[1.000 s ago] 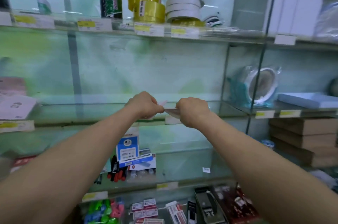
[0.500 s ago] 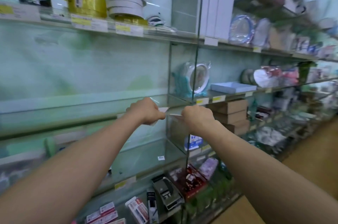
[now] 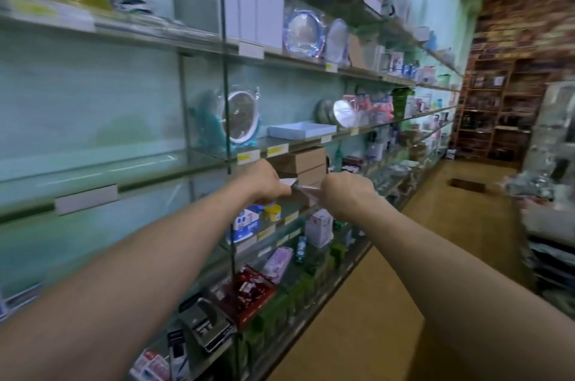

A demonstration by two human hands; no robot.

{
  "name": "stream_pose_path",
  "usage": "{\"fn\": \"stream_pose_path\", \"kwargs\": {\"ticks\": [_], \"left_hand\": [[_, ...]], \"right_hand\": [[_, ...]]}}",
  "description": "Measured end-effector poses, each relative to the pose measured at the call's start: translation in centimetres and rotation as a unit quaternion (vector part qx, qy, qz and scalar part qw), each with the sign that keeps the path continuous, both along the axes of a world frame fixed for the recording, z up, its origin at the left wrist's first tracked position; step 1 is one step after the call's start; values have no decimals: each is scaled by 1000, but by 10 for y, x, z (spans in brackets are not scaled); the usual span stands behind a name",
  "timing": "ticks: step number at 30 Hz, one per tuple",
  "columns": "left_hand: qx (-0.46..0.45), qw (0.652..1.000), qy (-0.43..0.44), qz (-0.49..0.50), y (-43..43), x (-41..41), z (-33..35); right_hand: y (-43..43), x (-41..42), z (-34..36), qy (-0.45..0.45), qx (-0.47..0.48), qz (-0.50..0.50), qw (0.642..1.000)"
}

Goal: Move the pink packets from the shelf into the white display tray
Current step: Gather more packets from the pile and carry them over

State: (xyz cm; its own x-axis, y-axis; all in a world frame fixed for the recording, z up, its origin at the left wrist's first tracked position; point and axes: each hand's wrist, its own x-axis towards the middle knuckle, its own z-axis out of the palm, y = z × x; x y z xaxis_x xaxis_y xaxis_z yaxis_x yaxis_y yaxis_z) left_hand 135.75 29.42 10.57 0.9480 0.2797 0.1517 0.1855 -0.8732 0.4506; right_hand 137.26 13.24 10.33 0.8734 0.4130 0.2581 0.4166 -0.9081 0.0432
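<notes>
Both my arms reach forward in front of the glass shelving. My left hand (image 3: 267, 183) and my right hand (image 3: 345, 194) are fists held close together, and between them they grip a thin stack of pale pinkish packets (image 3: 301, 189). Only a small edge of the packets shows between the two hands. A white shallow tray (image 3: 301, 129) lies on the glass shelf above and behind my hands, beside a round mirror. The frame is blurred by motion.
Glass shelves (image 3: 155, 175) run along the left wall into the distance, loaded with small goods. Brown cardboard boxes (image 3: 303, 163) sit just behind my hands. A wooden-floored aisle (image 3: 389, 303) opens to the right, with a counter (image 3: 550, 200) at the far right.
The view has swung to the right along the shelving, so the tape rolls have left the frame and the aisle appears. My hands keep the same grip on the packets.
</notes>
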Motion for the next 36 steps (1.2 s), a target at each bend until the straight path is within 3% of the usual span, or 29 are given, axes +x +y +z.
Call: {"fn": "stream_pose_path", "kwargs": {"ticks": [18,36], "left_hand": [[-16,998,-5,-62,-190,174,11],[-11,998,-18,-53,-194,383,5]], "right_hand": [[-196,188,1,-45,-2,-72,996],[-203,382,-3,-52,-15,-37,998]]}}
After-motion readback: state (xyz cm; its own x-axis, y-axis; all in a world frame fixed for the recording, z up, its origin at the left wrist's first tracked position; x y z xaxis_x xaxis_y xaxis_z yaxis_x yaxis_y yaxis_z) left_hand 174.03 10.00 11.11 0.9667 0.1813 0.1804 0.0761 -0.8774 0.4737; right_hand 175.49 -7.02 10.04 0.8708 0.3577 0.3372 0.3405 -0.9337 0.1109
